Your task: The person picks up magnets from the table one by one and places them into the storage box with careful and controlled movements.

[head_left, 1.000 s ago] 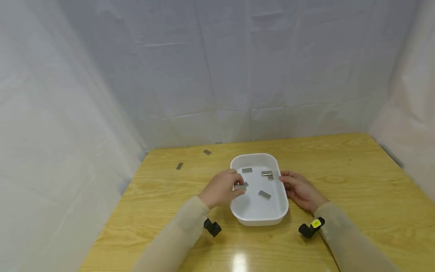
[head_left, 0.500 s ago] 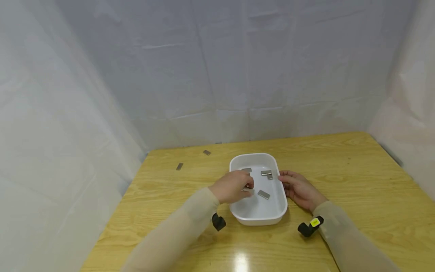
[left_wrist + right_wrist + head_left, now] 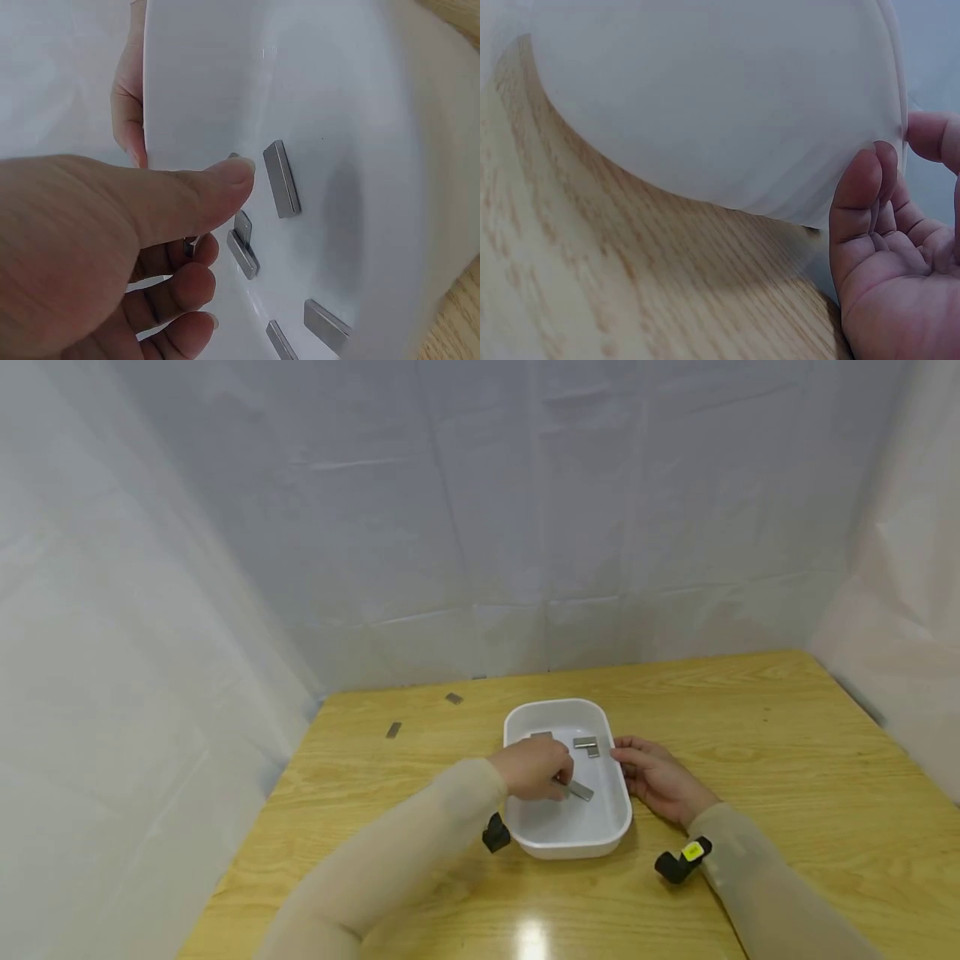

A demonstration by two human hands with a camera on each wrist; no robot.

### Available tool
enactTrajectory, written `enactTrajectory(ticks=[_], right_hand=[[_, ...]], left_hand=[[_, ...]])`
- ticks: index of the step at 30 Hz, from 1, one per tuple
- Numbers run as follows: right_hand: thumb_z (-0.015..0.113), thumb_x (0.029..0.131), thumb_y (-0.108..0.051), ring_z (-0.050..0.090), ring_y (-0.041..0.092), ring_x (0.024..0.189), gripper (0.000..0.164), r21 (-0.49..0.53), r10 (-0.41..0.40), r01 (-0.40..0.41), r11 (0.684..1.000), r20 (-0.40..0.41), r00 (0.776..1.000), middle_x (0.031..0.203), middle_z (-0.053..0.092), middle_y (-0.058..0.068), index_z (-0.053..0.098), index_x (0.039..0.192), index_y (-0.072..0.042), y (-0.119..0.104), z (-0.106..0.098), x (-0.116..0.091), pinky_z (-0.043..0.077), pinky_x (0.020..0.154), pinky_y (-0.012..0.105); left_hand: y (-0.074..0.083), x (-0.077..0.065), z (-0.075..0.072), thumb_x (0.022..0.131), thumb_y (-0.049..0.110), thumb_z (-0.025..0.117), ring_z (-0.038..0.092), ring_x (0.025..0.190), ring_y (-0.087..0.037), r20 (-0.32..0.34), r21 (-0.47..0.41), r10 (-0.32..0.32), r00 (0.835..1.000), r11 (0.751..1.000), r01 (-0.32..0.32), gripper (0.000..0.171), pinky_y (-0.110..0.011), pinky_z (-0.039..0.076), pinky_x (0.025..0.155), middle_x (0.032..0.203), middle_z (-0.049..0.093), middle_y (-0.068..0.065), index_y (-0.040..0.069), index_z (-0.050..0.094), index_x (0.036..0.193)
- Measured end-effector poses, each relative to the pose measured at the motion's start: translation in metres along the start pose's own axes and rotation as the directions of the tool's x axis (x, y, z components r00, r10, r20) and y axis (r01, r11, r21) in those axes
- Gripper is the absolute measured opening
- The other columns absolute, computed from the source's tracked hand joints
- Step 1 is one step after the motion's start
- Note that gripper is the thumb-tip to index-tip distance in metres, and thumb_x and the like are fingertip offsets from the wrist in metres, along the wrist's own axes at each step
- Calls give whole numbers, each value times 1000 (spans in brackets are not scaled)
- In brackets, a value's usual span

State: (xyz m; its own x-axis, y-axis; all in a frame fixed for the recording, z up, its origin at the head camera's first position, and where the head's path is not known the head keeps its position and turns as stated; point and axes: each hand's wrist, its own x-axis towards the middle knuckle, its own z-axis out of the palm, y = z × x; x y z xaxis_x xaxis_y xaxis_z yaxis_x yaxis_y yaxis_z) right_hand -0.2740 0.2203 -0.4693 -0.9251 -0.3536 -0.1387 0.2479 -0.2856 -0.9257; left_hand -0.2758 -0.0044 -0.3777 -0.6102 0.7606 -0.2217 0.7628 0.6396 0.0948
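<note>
A white plastic tray (image 3: 573,850) stands on the wooden table with several flat, silver metal blocks inside. My left hand (image 3: 534,768) reaches over its left side and pinches one such block between thumb and fingers, mostly hidden by the thumb (image 3: 199,195) in the left wrist view. Just right of those fingertips, a loose metal block (image 3: 582,792) lies on the tray floor. Farther back are a pair of blocks (image 3: 585,743) close together and one partly hidden behind the hand. On the right, my right hand (image 3: 663,781) holds the tray, thumb at the rim and fingers (image 3: 855,180) against the outer wall.
Two more metal blocks lie on the table left of the tray, one block (image 3: 393,730) nearer and another block (image 3: 453,698) near the back edge. Pale sheeting (image 3: 495,527) hangs behind the table and along both sides. Each wrist wears a black camera mount (image 3: 496,833).
My left hand has moved right, deeper over the tray, carrying the metal block up beside the loose one in the middle. My right hand stays at the tray's right side.
</note>
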Motion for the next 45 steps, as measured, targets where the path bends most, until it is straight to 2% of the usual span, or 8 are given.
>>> enactTrajectory(ticks=[6,12,19,26,33,39,45], right_hand=[[59,97,-19,57,18,101,49,2,-2,2,1000,16,1000,120,54,13,36,131,6,0,-1,0,51,85,31],[60,96,-20,57,19,101,48,7,4,-4,1000,4,1000,122,52,14,37,131,5,-1,-1,-1,51,85,32],[61,95,-19,57,16,97,47,10,5,-5,1000,1,1000,117,54,11,38,129,5,-1,-1,-1,51,83,30],[61,96,-19,58,16,96,47,8,5,-5,1000,3,1000,114,56,10,38,128,5,-1,0,0,51,82,29],[60,97,-18,59,16,96,43,7,-9,9,1000,15,1000,113,57,10,39,126,5,-1,-2,0,52,81,29],[59,97,-18,58,16,96,42,8,-12,12,1000,22,1000,113,56,11,39,126,5,-1,-4,0,52,81,30],[58,97,-18,57,18,99,46,9,-4,4,1000,26,1000,116,55,12,36,129,6,0,-2,2,51,83,32]], left_hand=[[3,8,0,83,23,77,55,74,-4,33,-4,24,999,1000,-24,13,-17,43,69,80,62,10,15,70,90],[9,12,2,81,20,79,57,72,-3,83,-62,10,997,998,-5,14,-16,45,66,78,63,9,13,71,89],[10,14,9,82,22,79,57,68,-4,119,-51,19,993,999,-13,13,-16,45,63,74,61,9,14,69,83],[9,16,13,82,22,78,56,71,-5,116,-36,21,993,999,-17,13,-16,44,65,75,60,9,14,68,84],[4,19,3,84,23,77,55,74,-5,102,-8,14,995,1000,-13,12,-17,44,67,78,60,9,15,68,86],[4,29,-7,85,25,76,56,73,-7,99,-9,-15,995,1000,16,13,-18,44,65,77,61,8,15,67,85],[4,42,-6,84,25,77,55,73,-7,75,15,-24,997,1000,23,15,-17,44,65,78,60,8,13,68,86]])
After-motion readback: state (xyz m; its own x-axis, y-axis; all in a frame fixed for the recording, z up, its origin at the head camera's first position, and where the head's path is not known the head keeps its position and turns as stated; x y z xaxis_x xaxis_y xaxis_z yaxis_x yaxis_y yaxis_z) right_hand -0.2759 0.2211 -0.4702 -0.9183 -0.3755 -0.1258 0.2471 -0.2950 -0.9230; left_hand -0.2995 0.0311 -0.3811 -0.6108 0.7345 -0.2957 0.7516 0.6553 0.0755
